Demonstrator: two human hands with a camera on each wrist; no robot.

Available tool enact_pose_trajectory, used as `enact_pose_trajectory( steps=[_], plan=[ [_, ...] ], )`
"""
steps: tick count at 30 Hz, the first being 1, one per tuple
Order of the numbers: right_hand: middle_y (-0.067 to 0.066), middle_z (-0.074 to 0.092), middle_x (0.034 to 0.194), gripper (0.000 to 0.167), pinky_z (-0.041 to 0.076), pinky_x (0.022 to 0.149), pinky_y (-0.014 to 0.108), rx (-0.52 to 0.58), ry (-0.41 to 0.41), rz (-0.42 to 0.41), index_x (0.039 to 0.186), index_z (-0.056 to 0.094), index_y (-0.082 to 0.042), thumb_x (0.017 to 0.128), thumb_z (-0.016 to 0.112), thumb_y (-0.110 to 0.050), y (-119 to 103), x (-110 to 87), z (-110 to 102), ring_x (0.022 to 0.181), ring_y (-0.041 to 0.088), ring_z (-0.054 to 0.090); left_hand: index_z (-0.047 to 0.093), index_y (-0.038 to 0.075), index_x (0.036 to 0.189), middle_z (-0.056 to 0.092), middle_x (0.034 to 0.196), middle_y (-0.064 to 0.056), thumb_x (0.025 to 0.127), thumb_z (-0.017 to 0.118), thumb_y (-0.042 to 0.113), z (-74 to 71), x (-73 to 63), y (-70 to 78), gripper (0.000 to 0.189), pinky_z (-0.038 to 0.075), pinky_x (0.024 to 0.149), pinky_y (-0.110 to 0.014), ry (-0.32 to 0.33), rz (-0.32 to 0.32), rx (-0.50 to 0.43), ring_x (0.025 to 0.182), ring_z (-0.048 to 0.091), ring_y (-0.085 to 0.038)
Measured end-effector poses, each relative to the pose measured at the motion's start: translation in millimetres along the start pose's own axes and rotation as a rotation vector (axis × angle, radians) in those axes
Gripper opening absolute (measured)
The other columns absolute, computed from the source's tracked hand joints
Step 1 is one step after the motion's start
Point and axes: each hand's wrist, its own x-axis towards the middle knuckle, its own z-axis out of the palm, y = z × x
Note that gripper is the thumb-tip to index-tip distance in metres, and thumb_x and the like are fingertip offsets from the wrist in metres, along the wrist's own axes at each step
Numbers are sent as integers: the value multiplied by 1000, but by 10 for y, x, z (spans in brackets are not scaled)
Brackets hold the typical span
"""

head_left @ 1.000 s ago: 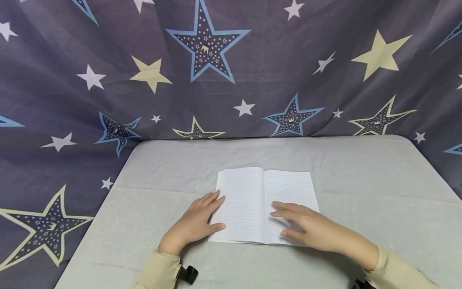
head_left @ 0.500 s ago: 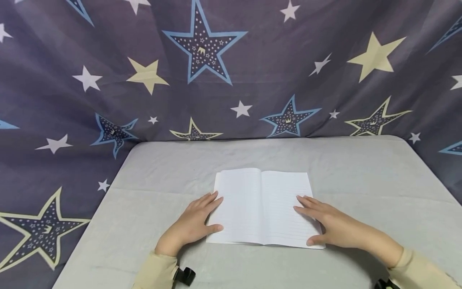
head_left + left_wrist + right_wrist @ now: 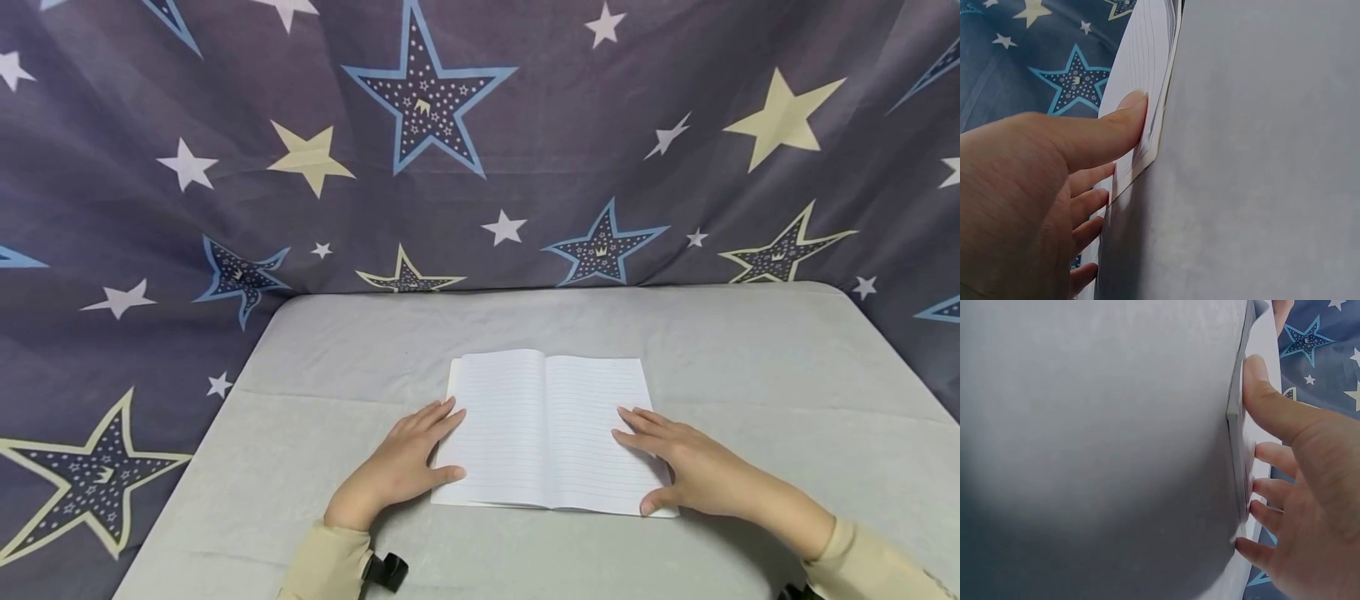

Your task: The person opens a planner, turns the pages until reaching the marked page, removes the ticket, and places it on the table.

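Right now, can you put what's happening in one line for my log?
notebook: open on grey surface, lined pages showing | left hand: touches notebook's left edge | right hand: touches notebook's right edge

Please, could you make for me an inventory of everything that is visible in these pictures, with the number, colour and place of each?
Open notebook: one, white lined pages, lying on the grey surface between the hands
Grey surface: one, light grey, under the notebook
Star-patterned cloth: at least one piece, dark purplish grey, behind and beside the surface
Printed stars: many, white, pale yellow and blue-outlined, on the cloth
Black devices: two, black, one at each cuff; the right one is cut off
Sleeves: two, beige, at the lower edge of the head view
Left hand: one, bare, resting at the notebook's left edge
Right hand: one, bare, resting at the notebook's right edge
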Motion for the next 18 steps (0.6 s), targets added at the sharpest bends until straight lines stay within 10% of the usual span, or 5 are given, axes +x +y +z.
enact_pose_trajectory(
  steps=[18],
  plan=[
    [18, 50, 145, 73, 41, 100, 61, -78, 48, 80, 133, 62, -4, 76, 80, -46, -71, 31, -4, 132, 41, 47, 41, 8, 151, 28, 160, -13, 85, 73, 49, 8, 12, -37, 84, 17, 117, -59, -7, 9, 4, 147, 22, -38]
  ],
)
